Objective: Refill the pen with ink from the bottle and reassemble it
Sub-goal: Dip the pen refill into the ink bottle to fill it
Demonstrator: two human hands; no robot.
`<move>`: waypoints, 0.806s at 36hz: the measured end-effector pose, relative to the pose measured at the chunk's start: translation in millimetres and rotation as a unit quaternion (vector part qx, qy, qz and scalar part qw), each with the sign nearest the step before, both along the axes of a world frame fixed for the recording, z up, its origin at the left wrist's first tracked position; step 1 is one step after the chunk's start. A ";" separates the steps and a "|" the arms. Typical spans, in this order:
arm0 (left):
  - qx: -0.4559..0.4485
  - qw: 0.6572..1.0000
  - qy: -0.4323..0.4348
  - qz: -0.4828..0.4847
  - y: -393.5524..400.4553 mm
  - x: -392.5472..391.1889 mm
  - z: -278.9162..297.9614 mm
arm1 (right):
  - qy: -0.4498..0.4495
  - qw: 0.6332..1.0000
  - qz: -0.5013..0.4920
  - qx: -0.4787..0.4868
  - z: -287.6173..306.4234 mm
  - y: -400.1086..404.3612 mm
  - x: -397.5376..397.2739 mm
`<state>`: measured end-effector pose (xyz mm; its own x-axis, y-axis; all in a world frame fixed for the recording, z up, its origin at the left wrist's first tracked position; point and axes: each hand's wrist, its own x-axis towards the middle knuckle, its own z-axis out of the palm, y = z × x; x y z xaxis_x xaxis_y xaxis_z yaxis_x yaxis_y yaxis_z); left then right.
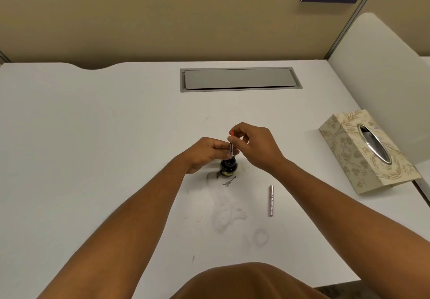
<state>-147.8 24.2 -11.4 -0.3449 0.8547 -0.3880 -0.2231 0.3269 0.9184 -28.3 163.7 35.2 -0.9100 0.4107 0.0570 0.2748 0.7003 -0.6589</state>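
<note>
Filling stage of a pen refill, seen from the head camera. The left hand (206,151) has its fingers curled round the lower part of the pen's inner section (231,148), which stands nearly upright with its long axis vertical, its lower end pointing down into the mouth of the ink bottle (228,165) and its red-tipped upper end pointing up and slightly away from the viewer. The right hand (252,145) pinches that upper end between thumb and fingertips, apparently to work the filling knob. The bottle rests on the white desk (93,136), just below both hands, with dark ink smears (229,181) on the surface directly in front of it. The silver pen barrel (270,200) lies flat on the desk, near the bottle on its right, its long axis running toward and away from the viewer. A patterned tissue box (363,152) stands well apart at the right. For a clean fill, the nib should probably stay submerged while the top is turned slowly, the section kept vertical and the bottle steadied, since it looks easy to tip
</note>
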 end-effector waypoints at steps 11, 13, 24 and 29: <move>0.003 1.000 -0.006 0.007 -2.6 -1.2 0.7 | 0.033 0.999 0.009 0.033 -12.0 -0.6 5.0; 0.001 1.000 0.001 0.011 -3.0 -1.6 0.9 | 0.045 0.998 0.010 0.038 -13.6 -1.6 7.4; -0.004 0.999 0.039 0.008 -0.9 0.7 0.1 | 0.097 0.993 0.003 0.059 -16.5 -10.2 21.5; 0.000 0.999 0.045 -0.015 0.0 0.9 5.4 | 0.106 0.992 -0.013 0.068 -17.7 -8.7 25.5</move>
